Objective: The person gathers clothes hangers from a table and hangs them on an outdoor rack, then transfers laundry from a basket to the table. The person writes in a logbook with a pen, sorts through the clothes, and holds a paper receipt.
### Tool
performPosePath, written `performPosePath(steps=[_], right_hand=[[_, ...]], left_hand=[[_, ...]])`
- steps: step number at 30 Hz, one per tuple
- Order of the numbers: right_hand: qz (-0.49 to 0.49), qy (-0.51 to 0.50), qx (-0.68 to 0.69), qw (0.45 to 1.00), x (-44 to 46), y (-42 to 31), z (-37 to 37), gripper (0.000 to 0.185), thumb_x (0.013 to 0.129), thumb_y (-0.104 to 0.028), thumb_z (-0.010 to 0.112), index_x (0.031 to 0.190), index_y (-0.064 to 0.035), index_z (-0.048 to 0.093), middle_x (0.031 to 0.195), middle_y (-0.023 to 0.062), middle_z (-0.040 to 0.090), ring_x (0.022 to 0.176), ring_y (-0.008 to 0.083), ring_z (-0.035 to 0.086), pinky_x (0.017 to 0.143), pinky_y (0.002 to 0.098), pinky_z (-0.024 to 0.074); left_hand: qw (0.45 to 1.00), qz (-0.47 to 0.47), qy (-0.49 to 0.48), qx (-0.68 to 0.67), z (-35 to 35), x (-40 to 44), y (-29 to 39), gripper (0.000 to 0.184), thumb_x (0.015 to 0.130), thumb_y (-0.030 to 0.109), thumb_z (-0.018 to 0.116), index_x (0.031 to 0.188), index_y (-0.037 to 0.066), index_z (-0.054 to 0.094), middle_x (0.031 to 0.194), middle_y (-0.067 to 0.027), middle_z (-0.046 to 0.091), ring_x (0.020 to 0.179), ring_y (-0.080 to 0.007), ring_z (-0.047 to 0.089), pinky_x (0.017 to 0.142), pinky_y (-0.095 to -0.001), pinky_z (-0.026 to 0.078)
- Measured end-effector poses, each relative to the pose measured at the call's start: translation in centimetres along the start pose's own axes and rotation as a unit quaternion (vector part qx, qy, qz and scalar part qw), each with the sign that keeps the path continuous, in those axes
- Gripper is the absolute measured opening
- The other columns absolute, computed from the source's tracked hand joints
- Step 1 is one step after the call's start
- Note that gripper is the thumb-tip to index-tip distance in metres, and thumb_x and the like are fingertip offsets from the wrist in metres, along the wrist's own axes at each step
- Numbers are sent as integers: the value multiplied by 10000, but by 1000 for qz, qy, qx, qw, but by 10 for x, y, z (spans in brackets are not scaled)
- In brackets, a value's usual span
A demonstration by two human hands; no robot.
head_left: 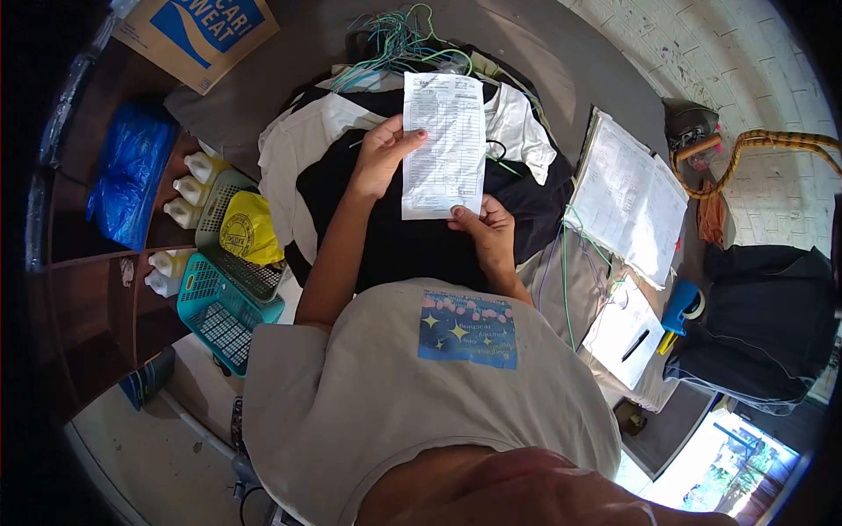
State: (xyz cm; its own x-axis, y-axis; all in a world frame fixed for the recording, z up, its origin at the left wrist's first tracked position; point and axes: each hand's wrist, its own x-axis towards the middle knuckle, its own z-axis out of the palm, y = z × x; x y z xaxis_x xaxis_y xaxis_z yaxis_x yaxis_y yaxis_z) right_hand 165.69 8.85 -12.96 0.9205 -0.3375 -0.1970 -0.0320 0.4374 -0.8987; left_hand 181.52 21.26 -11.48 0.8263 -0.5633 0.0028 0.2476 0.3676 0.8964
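Observation:
A printed paper sheet (445, 145) with rows of small text is held up in front of me; the writing is too small to read. My left hand (381, 159) pinches its left edge, thumb lying on the front. At the bottom right corner, my right hand (488, 232) grips the same sheet with the thumb on top. Beneath both hands lies a heap of clothes, with a black garment (342, 186), a white garment on the left (294, 145) and another white garment on the right (524, 131).
Tangled green strings (399, 39) lie behind the clothes. To the right are a stack of papers (627, 188), a pen (635, 345) on a white sheet, and a blue tape dispenser (680, 307). Leftward stand plastic baskets (206, 302), jugs (189, 188) and a cardboard box (149, 31).

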Motion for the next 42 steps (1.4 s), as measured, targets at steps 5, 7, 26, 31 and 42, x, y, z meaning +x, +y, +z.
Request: performPosePath(steps=[5, 7, 26, 31, 42], right_hand=[[1, 1, 0, 1000, 0, -1, 0, 165, 792, -56, 641, 923, 24, 581, 848, 80, 639, 714, 96, 605, 648, 214, 517], [0, 5, 0, 1000, 0, 0, 1, 162, 789, -51, 642, 921, 24, 582, 846, 83, 640, 719, 101, 607, 647, 218, 518], [-6, 10, -6, 1000, -1, 2, 1, 138, 797, -45, 634, 910, 14, 583, 843, 72, 637, 707, 94, 600, 650, 212, 511], [-12, -2, 2, 1000, -1, 4, -1, 164, 804, -31, 619, 952, 26, 581, 869, 74, 638, 739, 98, 596, 651, 223, 512], [-7, 5, -4, 1000, -1, 3, 0, 158, 802, -27, 620, 945, 29, 582, 866, 75, 638, 729, 95, 593, 644, 217, 507]], left_hand=[[1000, -2, -1, -2, 1, 0, 2, 254, 825, 68, 596, 1063, -11, 558, 958, -66, 623, 862, -90, 577, 789, -226, 445], [1000, 0, -3, -3, 2, -1, 3, 254, 825, 68, 595, 1064, -12, 558, 959, -65, 623, 867, -91, 575, 793, -227, 443], [1000, 3, 3, -9, -1, 0, -1, 241, 825, 60, 594, 1052, -13, 559, 968, -75, 620, 876, -98, 577, 799, -232, 448], [1000, -4, 1, -8, -1, 0, 0, 253, 829, 59, 588, 1068, -13, 548, 971, -73, 616, 884, -99, 572, 808, -233, 441], [1000, 13, 8, 2, 5, -1, 3, 271, 829, 50, 584, 1091, -2, 539, 963, -68, 622, 867, -94, 578, 790, -231, 448]])
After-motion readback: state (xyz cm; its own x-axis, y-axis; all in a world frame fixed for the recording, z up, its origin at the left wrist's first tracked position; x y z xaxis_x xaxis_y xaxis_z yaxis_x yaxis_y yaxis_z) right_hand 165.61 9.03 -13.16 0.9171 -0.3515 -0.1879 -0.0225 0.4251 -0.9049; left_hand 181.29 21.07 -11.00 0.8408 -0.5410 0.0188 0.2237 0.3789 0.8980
